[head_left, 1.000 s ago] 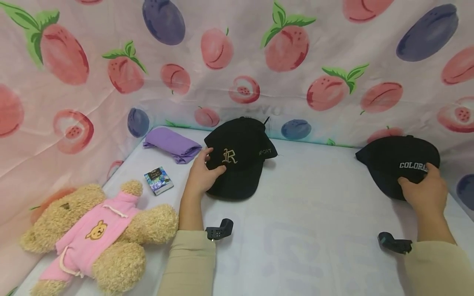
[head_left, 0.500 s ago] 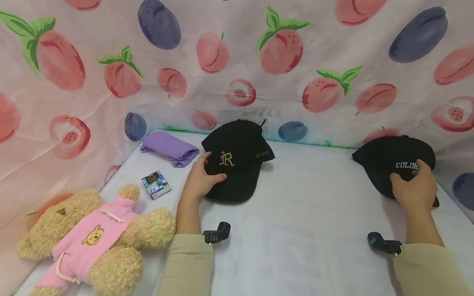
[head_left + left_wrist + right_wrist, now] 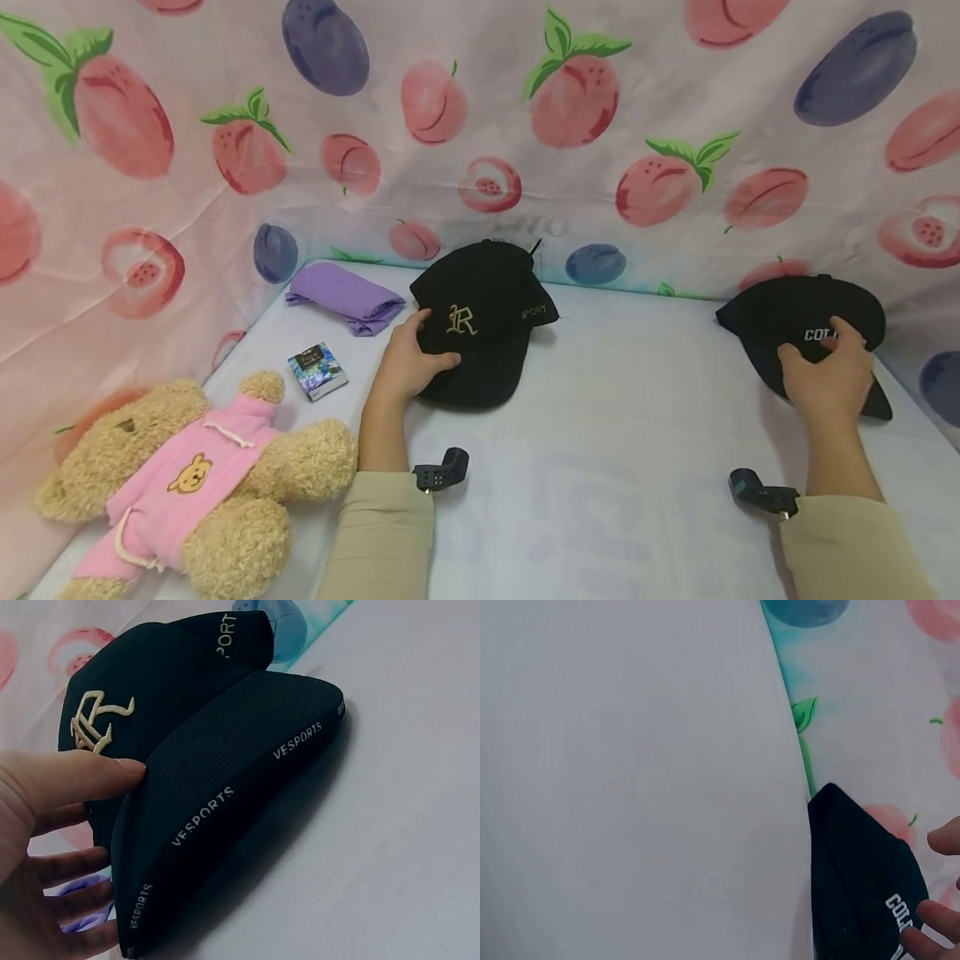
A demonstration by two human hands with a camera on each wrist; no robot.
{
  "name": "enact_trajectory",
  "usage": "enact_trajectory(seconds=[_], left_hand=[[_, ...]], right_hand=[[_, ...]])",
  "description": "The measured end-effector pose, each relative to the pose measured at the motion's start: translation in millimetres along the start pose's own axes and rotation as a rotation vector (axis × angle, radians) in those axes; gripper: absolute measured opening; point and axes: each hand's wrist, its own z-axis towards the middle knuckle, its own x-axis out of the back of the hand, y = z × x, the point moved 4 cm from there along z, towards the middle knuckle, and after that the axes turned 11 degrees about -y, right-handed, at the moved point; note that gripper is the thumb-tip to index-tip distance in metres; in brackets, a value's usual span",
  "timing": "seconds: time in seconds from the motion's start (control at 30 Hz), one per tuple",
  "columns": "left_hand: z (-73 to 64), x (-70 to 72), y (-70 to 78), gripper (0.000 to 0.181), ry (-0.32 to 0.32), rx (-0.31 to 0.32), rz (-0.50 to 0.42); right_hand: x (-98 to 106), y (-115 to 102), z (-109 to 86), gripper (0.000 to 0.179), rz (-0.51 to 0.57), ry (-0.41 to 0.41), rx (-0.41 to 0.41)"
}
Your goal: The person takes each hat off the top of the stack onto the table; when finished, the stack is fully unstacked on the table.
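Left hand (image 3: 408, 358) pinches gold-lettered cap (image 3: 483, 333); right hand (image 3: 832, 371) spread before white-lettered cap (image 3: 806, 308)

At the centre of the head view, the gold-lettered cap, black, sits on a white surface (image 3: 637, 433), its brim toward the lower edge. The left hand holds it by its left side: in the left wrist view the thumb lies across the front, just below the emblem, with the fingers at the cap's edge. "VESPORTS" repeats along the brim.

At the right of the head view is the white-lettered cap, also black. The right hand is in front of it, thumb and fingers well apart and covering part of the lettering; whether they touch the cap cannot be told.

A teddy bear (image 3: 202, 475) in pink lies at lower left. Above it, left of centre, are a small blue-patterned box (image 3: 318, 371) and a folded purple cloth (image 3: 345, 296). A fruit-printed curtain (image 3: 480, 108) fills the upper part of the frame.
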Motion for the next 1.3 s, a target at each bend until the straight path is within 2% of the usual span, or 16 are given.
enact_trajectory(seconds=[0.63,1.3], left_hand=[[-0.2,-0.9,1.4,0.09,-0.017,0.014,0.015],[2.8,0.3,0.6,0.09,-0.029,0.029,0.028]], right_hand=[[-39,-29,-9.9,0.076,0.072,-0.102,0.037],[-74,-59,-23.9,0.077,0.144,-0.192,0.036]])
